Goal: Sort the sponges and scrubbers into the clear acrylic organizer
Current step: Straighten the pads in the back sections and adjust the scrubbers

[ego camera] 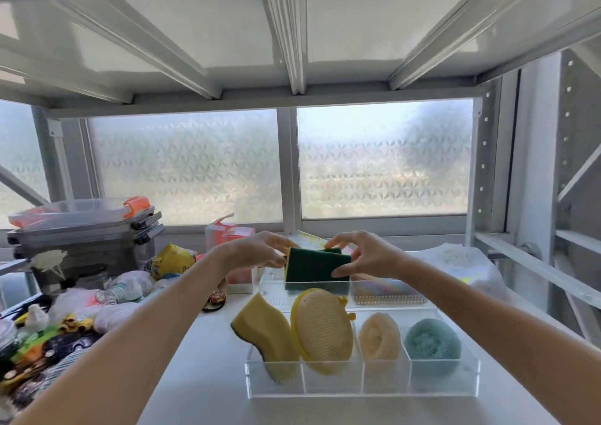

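Starting at your left, a heap of small toys and plastic-wrapped oddments (65, 320) crowds the white bench (201, 359), with stacked clear lidded boxes (87, 226) behind it. Your left hand (257, 250) reaches forward, and its fingers (276, 258) pinch the left edge of a green-faced rectangular sponge with a yellow body (313, 266). That sponge stands upright, its lower end inside the rear section of the clear acrylic organizer (361, 389). Your right hand (367, 255) grips the sponge's right side, thumb low and the other fingers over the top.

Along the front row of the organizer you have, in turn, a curved yellow sponge with a dark scouring side (263, 333), leaning out over the left wall; a yellow oval mesh-faced scrubber (325, 327), tilted in the second compartment; a pale peach netted scrubber ball (379, 336) in the third; and a teal netted scrubber ball (431, 340) in the fourth. Behind those two balls, a ridged pastel pad (387, 289) lies in the rear right section.
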Motion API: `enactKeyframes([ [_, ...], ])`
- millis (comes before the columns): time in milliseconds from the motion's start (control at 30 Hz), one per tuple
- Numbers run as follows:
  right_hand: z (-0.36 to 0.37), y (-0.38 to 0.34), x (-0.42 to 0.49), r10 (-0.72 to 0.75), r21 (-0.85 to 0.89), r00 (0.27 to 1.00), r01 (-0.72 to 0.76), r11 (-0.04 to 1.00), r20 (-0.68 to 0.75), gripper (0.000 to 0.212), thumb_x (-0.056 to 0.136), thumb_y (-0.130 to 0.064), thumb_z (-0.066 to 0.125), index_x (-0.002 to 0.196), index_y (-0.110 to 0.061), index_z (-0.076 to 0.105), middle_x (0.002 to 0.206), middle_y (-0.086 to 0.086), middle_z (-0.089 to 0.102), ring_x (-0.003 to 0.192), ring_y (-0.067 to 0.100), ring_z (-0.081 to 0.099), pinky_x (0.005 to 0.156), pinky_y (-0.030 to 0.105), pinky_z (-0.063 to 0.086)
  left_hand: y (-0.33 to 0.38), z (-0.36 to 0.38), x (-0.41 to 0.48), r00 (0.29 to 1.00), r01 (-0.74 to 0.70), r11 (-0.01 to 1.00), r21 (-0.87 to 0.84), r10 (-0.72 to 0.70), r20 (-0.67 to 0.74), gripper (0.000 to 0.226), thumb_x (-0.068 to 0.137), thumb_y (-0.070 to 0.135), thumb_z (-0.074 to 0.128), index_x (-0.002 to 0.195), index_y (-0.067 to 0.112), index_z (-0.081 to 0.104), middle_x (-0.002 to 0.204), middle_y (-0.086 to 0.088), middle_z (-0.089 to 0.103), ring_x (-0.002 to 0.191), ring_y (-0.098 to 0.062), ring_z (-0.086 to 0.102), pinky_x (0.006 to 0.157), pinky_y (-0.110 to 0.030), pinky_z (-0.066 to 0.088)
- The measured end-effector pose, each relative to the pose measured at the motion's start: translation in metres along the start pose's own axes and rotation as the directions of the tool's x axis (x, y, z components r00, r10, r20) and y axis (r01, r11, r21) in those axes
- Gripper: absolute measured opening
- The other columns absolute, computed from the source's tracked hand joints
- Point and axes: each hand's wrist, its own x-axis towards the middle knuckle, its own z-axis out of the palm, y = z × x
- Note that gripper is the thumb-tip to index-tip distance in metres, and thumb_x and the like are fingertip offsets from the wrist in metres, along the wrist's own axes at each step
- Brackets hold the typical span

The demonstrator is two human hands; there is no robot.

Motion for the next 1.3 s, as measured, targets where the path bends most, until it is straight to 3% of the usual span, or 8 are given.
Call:
enactKeyframes([
  [300,-0.004,0.0,-0.004,-0.089,0.003,0.992,0.089,0.996,-0.089,0.029,0.073,-0.014,0.08,0.1,-0.023,0.075,0.104,0.005,0.056,0.074,0.014,0.064,0.076,0.031,0.061,-0.013,0.001,0.002,0.979,-0.152,0.984,0.09,0.163,-0.123,0.037,0.086,0.006,0.066,0.123,0.009,0.066,0.124,-0.012,0.068,0.114,-0.026,0.064,0.094,-0.031,0.054],
  [467,0.002,-0.008,-0.002,-0.109,-0.046,0.99,0.105,0.993,-0.094,0.023,0.075,-0.015,0.076,0.097,-0.022,0.074,0.095,-0.005,0.058,0.075,0.016,0.066,0.077,0.037,0.06,-0.015,-0.007,-0.001,0.987,-0.108,0.984,0.14,0.124,-0.106,0.039,0.088,0.001,0.058,0.125,0.013,0.065,0.129,-0.007,0.065,0.118,-0.023,0.06,0.103,-0.039,0.048],
  [600,0.012,-0.006,0.002,-0.041,-0.102,0.985,0.024,0.994,-0.169,0.046,0.073,-0.024,0.076,0.114,-0.016,0.054,0.118,0.008,0.056,0.09,0.022,0.063,0.084,0.039,0.056,-0.017,-0.004,-0.001,0.994,-0.059,0.997,-0.042,0.055,-0.091,0.036,0.098,0.021,0.047,0.128,0.009,0.062,0.132,-0.01,0.063,0.123,-0.024,0.058,0.11,-0.04,0.042],
  [700,0.013,-0.005,0.002,0.068,0.0,0.993,-0.069,0.998,-0.093,0.056,0.078,-0.023,0.074,0.126,-0.012,0.048,0.116,0.009,0.058,0.091,0.028,0.068,0.079,0.039,0.06,-0.019,-0.001,-0.005,0.996,-0.068,0.993,0.099,0.074,-0.057,0.053,0.085,0.047,0.06,0.131,0.02,0.06,0.13,-0.001,0.064,0.122,-0.016,0.057,0.11,-0.037,0.041],
  [867,0.022,-0.015,0.0,0.1,0.18,0.993,-0.087,0.98,-0.064,0.044,0.076,-0.023,0.078,0.112,-0.01,0.054,0.103,0.013,0.066,0.081,0.028,0.073,0.075,0.039,0.062,-0.029,-0.002,-0.004,0.99,-0.09,0.984,0.151,0.105,-0.099,0.05,0.081,0.034,0.069,0.129,0.025,0.059,0.128,0.002,0.063,0.123,-0.016,0.055,0.111,-0.046,0.04],
  [1133,0.024,-0.013,-0.006,0.141,0.118,0.989,-0.135,0.984,-0.044,0.057,0.067,-0.038,0.082,0.109,-0.02,0.049,0.104,0.006,0.066,0.091,0.023,0.068,0.088,0.046,0.056,-0.027,0.006,-0.014,0.998,-0.042,0.986,0.16,0.048,-0.036,0.054,0.093,0.028,0.057,0.145,0.026,0.041,0.141,-0.004,0.05,0.121,-0.016,0.053,0.109,-0.039,0.042],
  [1233,0.004,-0.015,-0.011,0.131,0.241,0.989,-0.142,0.96,0.062,0.06,0.074,-0.026,0.08,0.121,-0.013,0.046,0.111,0.013,0.064,0.091,0.025,0.071,0.086,0.037,0.059,-0.018,0.005,-0.018,0.999,-0.006,0.944,0.329,0.019,-0.037,0.055,0.095,0.033,0.054,0.147,0.03,0.036,0.154,-0.001,0.037,0.13,-0.022,0.045,0.112,-0.039,0.035],
  [1300,-0.02,-0.012,-0.017,0.127,0.179,0.991,-0.134,0.975,0.051,0.056,0.078,-0.021,0.077,0.124,-0.008,0.049,0.111,0.015,0.063,0.088,0.023,0.07,0.079,0.027,0.06,-0.003,0.007,-0.022,0.993,-0.037,0.921,0.388,0.079,-0.093,0.06,0.095,0.033,0.055,0.15,0.024,0.033,0.159,0.001,0.029,0.143,-0.021,0.032,0.116,-0.036,0.026],
])
